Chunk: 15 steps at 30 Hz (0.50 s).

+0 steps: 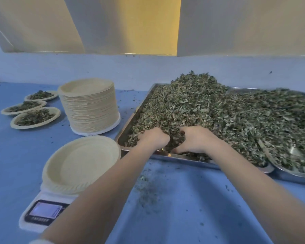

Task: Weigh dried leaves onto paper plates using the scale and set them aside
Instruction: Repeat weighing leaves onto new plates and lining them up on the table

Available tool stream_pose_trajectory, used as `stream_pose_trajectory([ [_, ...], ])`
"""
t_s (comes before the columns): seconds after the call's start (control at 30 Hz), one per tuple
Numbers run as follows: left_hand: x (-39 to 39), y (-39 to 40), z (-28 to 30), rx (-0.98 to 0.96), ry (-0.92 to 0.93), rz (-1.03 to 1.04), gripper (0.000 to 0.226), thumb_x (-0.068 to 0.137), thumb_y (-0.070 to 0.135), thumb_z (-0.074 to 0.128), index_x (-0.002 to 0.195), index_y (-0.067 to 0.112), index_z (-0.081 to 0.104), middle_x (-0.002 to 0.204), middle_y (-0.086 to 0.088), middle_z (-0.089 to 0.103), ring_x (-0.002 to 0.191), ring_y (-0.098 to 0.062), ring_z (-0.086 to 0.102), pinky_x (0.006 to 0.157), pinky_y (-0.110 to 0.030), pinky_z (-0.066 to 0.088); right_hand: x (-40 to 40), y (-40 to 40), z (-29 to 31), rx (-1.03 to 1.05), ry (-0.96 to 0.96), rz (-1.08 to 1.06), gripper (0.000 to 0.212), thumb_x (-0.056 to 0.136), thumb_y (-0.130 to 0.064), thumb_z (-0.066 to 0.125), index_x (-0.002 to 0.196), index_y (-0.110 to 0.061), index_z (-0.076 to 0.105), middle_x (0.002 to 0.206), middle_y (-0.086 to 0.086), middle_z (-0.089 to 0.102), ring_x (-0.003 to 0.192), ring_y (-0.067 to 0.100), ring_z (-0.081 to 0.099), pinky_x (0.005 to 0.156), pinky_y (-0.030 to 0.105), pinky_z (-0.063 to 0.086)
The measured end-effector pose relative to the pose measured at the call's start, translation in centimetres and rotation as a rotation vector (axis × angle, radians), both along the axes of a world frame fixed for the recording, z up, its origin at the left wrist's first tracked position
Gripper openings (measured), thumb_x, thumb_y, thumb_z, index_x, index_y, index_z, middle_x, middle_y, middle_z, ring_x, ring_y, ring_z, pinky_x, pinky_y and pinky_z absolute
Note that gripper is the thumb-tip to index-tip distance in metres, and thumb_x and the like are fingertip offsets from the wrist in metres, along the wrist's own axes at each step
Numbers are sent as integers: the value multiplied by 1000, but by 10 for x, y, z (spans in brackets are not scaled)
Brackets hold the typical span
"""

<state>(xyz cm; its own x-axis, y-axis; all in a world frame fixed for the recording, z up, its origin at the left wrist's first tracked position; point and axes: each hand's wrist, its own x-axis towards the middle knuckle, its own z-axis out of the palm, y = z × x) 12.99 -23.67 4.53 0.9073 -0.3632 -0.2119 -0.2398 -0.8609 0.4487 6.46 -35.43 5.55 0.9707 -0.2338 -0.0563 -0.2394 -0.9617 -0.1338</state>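
Head camera is showing both hands working the dried leaves [209, 110] heaped in the steel tray [128, 125]. The left hand [154, 138] and right hand [195, 140] are curling their fingers into the near edge of the pile, facing each other, evidently gathering a scoop. An empty paper plate [81, 161] is waiting on the digital scale [44, 211] left of the fingers; three filled plates [34, 117] are sitting beyond, beside the plate stack [90, 106].

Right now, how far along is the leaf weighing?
Done: three filled plates set aside at far left. In hand: left hand and right hand gather dried leaves in the tray. Left: fill the empty plate on the scale; a tall stack remains.
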Motion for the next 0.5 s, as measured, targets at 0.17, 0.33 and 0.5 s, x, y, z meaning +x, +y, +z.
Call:
stream_pose_trajectory([
  [0.17,-3,-15,7,-202,165,4,36,98,13,39,124,-5,53,118,-19,60,81,-23,53,52,-25,33,16,12,-18,286,-55,59,36,71,-32,79,100,-17,63,100,4,69,89,22,61,71,28,46],
  [0.33,-5,-9,20,-377,207,71,34,96,7,37,124,-4,53,87,-12,56,72,-20,50,49,-26,30,24,11,-11,482,-148,43,45,65,-25,86,106,-18,68,96,1,67,90,22,61,72,29,46],
  [0.5,-2,6,44,-528,130,94,34,96,3,39,127,3,55,116,-13,58,93,-23,50,69,-28,39,31,16,21,437,-253,100,65,69,-32,83,129,-22,59,129,0,59,118,23,52,98,32,40],
])
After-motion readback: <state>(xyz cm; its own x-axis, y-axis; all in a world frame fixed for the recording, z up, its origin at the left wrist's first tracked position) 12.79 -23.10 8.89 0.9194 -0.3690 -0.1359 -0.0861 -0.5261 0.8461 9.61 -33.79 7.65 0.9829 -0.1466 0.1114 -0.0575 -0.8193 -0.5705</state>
